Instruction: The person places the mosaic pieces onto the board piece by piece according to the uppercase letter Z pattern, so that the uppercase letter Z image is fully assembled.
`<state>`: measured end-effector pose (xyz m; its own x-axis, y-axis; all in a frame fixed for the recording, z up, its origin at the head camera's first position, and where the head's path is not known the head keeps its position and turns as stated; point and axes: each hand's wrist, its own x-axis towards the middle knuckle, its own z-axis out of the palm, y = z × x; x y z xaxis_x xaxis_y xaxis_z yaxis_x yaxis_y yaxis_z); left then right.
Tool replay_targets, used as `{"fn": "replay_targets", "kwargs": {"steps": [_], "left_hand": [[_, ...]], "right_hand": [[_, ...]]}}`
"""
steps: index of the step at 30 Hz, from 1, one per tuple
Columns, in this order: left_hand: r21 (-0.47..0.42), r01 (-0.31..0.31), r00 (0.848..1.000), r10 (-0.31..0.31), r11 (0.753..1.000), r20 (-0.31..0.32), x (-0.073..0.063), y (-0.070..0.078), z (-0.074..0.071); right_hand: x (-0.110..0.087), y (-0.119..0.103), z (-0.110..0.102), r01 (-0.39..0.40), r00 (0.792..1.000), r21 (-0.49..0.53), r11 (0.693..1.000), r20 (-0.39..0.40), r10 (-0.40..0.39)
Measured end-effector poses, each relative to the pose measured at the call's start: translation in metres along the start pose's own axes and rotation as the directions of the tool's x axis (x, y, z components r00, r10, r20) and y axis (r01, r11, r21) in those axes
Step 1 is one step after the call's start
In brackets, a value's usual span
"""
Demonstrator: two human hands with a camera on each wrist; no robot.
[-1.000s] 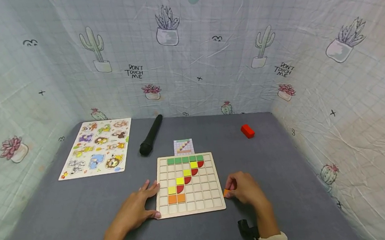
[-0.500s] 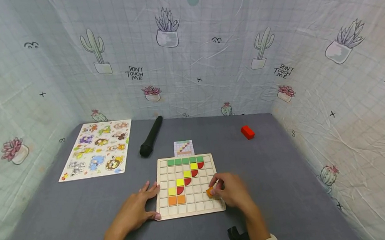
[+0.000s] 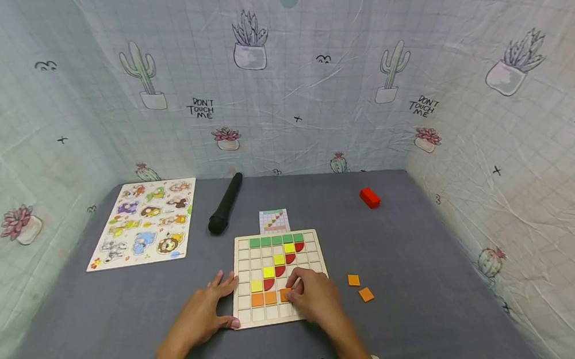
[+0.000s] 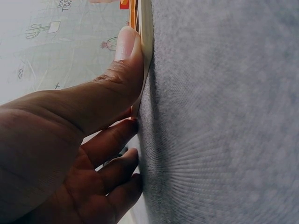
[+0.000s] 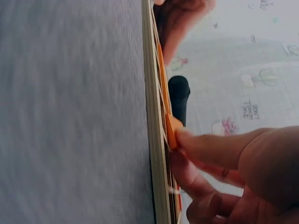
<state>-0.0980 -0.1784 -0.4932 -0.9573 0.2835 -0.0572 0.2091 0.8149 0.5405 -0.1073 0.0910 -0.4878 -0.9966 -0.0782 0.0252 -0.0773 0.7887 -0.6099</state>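
Note:
The wooden grid board (image 3: 244,263) lies flat on the table. My left hand (image 3: 203,313) rests along its left edge, fingers spread, with the thumb (image 4: 127,51) against the side in the left wrist view. With thumb and fingertips, my right hand (image 3: 318,299) pinches an orange square tile (image 3: 283,295) at the third orange cell, just right of two seated orange tiles (image 3: 264,299). In the right wrist view the held tile (image 5: 173,129) tilts at the grid. Yellow squares (image 3: 269,272) and red quarter-circle tiles (image 3: 280,271) form a diagonal beneath a green row (image 3: 276,240).
Two loose orange tiles (image 3: 360,287) lie right of the board. A small printed pattern card (image 3: 273,221) touches its far edge. Behind are a black microphone (image 3: 226,204), an animal picture board (image 3: 141,224) and a red block (image 3: 369,197). Patterned cloth (image 3: 280,99) surrounds the table.
My right hand has carried the orange tile leftward from beside the board to the orange row, uncovering two loose orange tiles on the table. The left hand has stayed in place.

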Motion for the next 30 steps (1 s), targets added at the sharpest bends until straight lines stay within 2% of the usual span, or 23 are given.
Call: {"fn": "replay_targets", "kwargs": {"steps": [6, 12, 16, 22, 26, 30], "left_hand": [[0.009, -0.002, 1.0, 0.002, 1.0, 0.0, 0.0, 0.0, -0.002], [0.023, -0.015, 1.0, 0.015, 1.0, -0.005, -0.001, 0.001, -0.002], [0.021, -0.01, 1.0, 0.01, 1.0, -0.005, -0.001, 0.002, -0.002], [0.013, 0.002, 1.0, -0.002, 1.0, -0.003, 0.0, 0.003, 0.0], [0.008, 0.004, 1.0, -0.004, 1.0, -0.003, 0.0, 0.004, 0.0], [0.002, 0.009, 1.0, -0.009, 1.0, -0.001, 0.001, 0.003, 0.0]], "right_hand": [[0.001, -0.003, 0.008, -0.01, 1.0, 0.019, 1.0, -0.018, 0.011], [0.002, 0.001, 0.003, 0.015, 1.0, 0.015, 1.0, 0.002, -0.015], [0.002, 0.004, -0.006, 0.03, 0.998, 0.014, 0.999, 0.051, -0.03], [0.008, 0.022, -0.023, 0.087, 0.985, 0.145, 0.986, 0.135, -0.107], [0.011, 0.039, -0.039, 0.092, 0.987, 0.142, 0.986, 0.118, -0.109], [0.015, 0.056, -0.056, 0.031, 0.996, 0.135, 0.99, 0.073, -0.041]]}}
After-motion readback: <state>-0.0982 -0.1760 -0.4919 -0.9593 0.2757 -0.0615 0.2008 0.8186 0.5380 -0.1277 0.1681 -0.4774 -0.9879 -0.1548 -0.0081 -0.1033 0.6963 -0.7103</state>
